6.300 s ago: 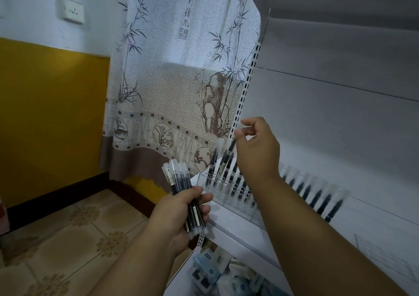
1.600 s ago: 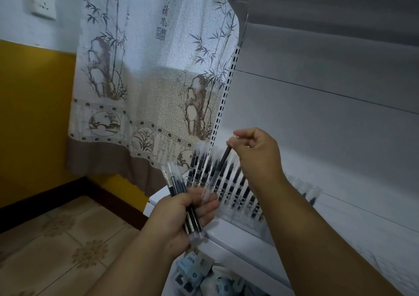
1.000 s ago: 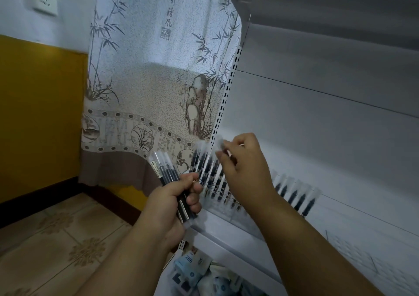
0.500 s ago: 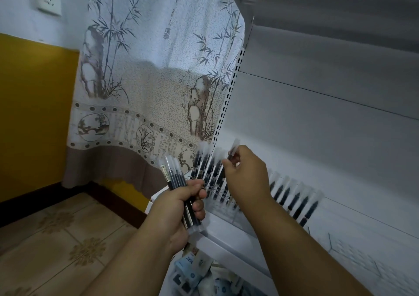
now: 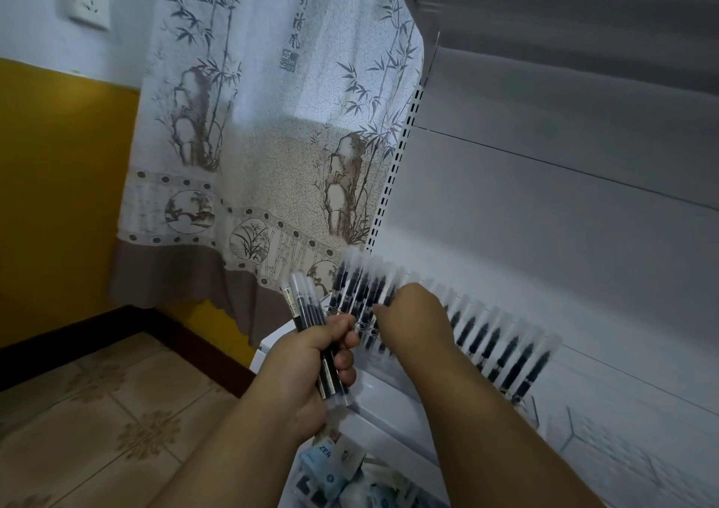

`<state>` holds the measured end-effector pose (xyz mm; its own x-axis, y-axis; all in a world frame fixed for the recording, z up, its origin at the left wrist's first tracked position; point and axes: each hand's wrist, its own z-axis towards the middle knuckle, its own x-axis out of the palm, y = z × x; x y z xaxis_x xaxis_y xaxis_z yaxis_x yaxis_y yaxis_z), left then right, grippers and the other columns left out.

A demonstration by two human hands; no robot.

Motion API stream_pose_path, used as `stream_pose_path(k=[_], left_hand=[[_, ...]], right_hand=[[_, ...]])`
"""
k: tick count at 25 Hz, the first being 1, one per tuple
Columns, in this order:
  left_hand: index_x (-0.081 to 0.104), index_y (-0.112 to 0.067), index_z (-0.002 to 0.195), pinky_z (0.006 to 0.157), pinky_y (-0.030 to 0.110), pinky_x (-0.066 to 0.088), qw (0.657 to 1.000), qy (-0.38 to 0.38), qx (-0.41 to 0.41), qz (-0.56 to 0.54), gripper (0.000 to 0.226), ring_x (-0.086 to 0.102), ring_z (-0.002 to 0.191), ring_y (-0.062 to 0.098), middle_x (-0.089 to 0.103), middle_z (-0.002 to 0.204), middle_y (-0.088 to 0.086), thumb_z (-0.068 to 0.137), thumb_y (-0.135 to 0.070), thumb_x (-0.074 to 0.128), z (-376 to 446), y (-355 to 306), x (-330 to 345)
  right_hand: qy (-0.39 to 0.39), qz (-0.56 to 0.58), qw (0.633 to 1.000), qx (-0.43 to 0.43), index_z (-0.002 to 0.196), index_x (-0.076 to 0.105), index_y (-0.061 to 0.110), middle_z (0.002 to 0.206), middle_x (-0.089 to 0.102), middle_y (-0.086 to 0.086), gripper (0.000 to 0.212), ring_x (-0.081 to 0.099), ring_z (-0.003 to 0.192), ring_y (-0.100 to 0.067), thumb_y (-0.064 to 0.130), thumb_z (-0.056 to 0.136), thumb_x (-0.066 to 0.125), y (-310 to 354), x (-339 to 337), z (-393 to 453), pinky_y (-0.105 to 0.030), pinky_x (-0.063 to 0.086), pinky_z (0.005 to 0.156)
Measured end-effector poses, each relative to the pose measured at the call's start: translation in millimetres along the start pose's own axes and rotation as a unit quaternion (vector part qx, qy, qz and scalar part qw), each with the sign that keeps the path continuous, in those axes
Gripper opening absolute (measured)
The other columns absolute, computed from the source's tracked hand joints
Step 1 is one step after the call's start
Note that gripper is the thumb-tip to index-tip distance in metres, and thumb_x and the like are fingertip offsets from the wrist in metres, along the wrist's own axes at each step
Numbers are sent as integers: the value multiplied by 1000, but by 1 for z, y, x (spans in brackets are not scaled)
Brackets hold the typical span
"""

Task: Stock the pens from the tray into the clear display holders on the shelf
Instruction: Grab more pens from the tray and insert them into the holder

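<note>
Clear plastic catches what little light there is: the display holder on the white shelf carries a slanted row of standing pens, caps up, dark barrels below. The left hand grips a small bundle of pens in a curled fist, their clear caps fanning up past the thumb, just in front of the holder's left end. The right hand is down among the standing pens near that left end, knuckles toward the camera; its fingertips are turned away and hidden, so I cannot tell whether its grip is pinching a pen or has let go. To seat a pen well here, I would keep it at the same slant as its neighbours, guide the tip into a free slot rather than pushing through the row, and release only once it stands unaided; the left bundle should stay clear of the caps so nothing gets knocked askew. The slots themselves are hard to make out through motion blur, the tray named in the task cannot be picked out, and packaged goods on the lower level are only partly visible.
</note>
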<state>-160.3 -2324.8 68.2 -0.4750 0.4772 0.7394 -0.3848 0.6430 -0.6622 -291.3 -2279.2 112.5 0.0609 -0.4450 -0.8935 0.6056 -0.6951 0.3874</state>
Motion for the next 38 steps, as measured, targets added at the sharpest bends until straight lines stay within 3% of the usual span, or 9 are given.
stream_pose_path(k=[5, 9, 11, 14, 18, 23, 31, 35, 38], left_hand=[[61, -1, 102, 40, 23, 37, 999, 25, -30, 21, 13, 41, 45, 14, 56, 66, 10, 93, -8, 55, 0, 0, -2], [62, -2, 88, 43, 24, 38, 994, 80, -63, 43, 13, 42, 48, 15, 55, 67, 12, 92, -13, 56, -5, 5, 6], [62, -2, 84, 44, 25, 40, 992, 93, -70, 50, 19, 45, 48, 15, 56, 67, 12, 91, -20, 58, -7, 7, 9], [65, 0, 93, 46, 26, 46, 993, 84, -79, 32, 30, 52, 51, 17, 61, 70, 14, 93, -28, 56, -6, 8, 9], [60, -3, 92, 39, 22, 42, 996, 31, -85, 11, 16, 50, 44, 15, 64, 69, 15, 96, -17, 53, -1, 10, 5], [58, -2, 86, 34, 19, 29, 996, 17, -88, 3, 13, 34, 36, 10, 49, 58, 6, 95, -9, 50, 5, 12, 6], [56, -3, 89, 34, 18, 28, 995, -2, -97, -8, 7, 33, 36, 10, 48, 59, 6, 94, -7, 52, 8, 19, 3], [58, -2, 98, 35, 20, 28, 995, 5, -95, 11, 10, 32, 39, 12, 48, 60, 7, 89, 0, 54, 8, 20, 5], [58, 0, 103, 37, 20, 29, 995, 28, -97, 21, 18, 32, 41, 12, 49, 61, 9, 89, 3, 48, 8, 19, 5]], right_hand=[[-57, 42, 993, -92, 67, 55, 11, 62, 59, -9, 48, 54, 52, -20, 54, 90, 59, 2, -12, -23, -32, 44, 52], [152, 336, 925, -92, 87, 69, 23, 84, 72, -8, 8, 58, 52, -9, 31, 89, 69, 14, -28, -32, -28, 49, 56], [163, 370, 912, -70, 91, 69, 19, 87, 71, -15, 5, 58, 56, -14, 20, 88, 72, 10, -31, -31, -24, 48, 50], [116, 369, 921, -46, 91, 68, 15, 81, 69, -6, 5, 55, 50, -6, 19, 88, 69, 1, -32, -26, -21, 45, 47], [-74, 412, 908, -36, 106, 63, 21, 87, 69, 3, 15, 52, 50, -7, 24, 91, 64, -12, -46, -16, -25, 44, 49], [-264, 247, 924, -122, 106, 48, 33, 85, 59, 20, 16, 58, 56, -8, 29, 95, 59, -19, -48, -14, -23, 47, 58], [-199, 175, 946, -188, 104, 48, 33, 89, 59, 17, 16, 59, 62, -11, 28, 94, 58, -13, -37, -11, -27, 50, 60], [-114, 114, 976, -144, 100, 49, 32, 84, 57, 14, 12, 60, 75, -12, 25, 94, 57, -19, -24, -16, -33, 53, 67], [-149, 67, 976, -142, 103, 56, 29, 101, 54, 10, 9, 57, 73, -12, 31, 95, 53, -15, -25, -19, -31, 51, 68]])
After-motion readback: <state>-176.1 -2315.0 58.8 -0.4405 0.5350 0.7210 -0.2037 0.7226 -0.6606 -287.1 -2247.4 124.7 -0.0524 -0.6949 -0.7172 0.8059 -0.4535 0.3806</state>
